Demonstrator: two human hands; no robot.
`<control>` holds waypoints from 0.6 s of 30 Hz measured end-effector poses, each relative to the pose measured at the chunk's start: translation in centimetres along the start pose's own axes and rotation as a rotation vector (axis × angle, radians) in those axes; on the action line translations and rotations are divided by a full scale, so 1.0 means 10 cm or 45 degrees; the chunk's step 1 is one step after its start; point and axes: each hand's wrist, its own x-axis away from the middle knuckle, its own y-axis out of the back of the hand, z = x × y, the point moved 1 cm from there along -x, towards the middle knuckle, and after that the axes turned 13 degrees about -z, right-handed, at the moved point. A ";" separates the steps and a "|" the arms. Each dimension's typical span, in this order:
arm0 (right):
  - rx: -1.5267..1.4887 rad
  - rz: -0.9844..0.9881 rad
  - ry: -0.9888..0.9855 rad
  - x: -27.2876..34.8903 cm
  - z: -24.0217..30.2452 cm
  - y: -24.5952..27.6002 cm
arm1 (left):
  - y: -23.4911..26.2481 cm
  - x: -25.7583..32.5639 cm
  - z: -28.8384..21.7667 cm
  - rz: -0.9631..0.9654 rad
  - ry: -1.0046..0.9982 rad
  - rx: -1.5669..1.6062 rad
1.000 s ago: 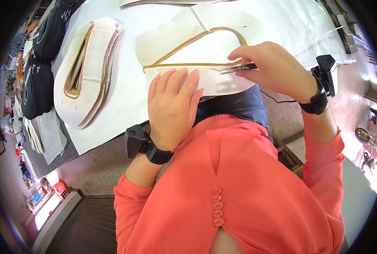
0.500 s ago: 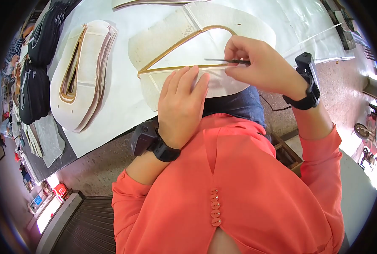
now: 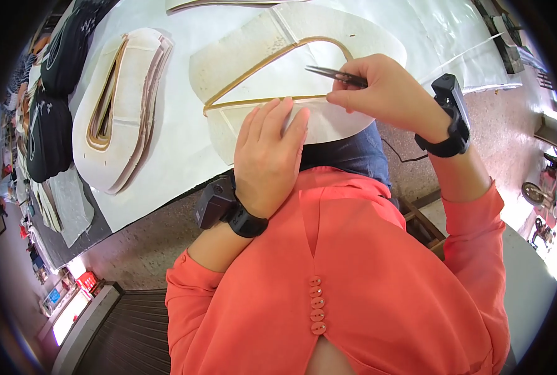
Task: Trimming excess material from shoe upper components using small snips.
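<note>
A cream, rounded piece of sheet material (image 3: 241,59) lies at the table's near edge, its long pointed opening edged with a tan strip (image 3: 253,65). My left hand (image 3: 266,153) rests flat on its near part, fingers stretched out and fingertips at the tan edge. Just above the right part of the opening, my right hand (image 3: 384,94) is closed around a pair of small dark thread snips (image 3: 338,75). The slim pointed blades aim left, clear of the material. Part of their handle is hidden in my fingers.
To the left lies a stack of similar cream pieces (image 3: 131,94) on the white table covering (image 3: 178,175). Bundles of black pieces (image 3: 50,134) sit farther left. More cream pieces (image 3: 228,5) show at the far edge. A black cable (image 3: 406,159) hangs right of my lap.
My right hand has turned and shifted slightly, so the snips now point up and to the left, higher off the near tan edge. My left hand stays in place.
</note>
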 end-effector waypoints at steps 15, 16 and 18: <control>0.307 -0.113 0.142 -0.03 -0.16 -0.08 | -0.16 -0.04 -0.13 0.004 -0.096 0.173; 0.307 -0.116 0.140 -0.03 -0.16 -0.06 | -0.19 -0.05 -0.15 0.009 -0.105 0.177; 0.102 0.007 0.020 -0.02 -0.17 -0.02 | -0.21 -0.07 -0.17 0.015 -0.117 0.187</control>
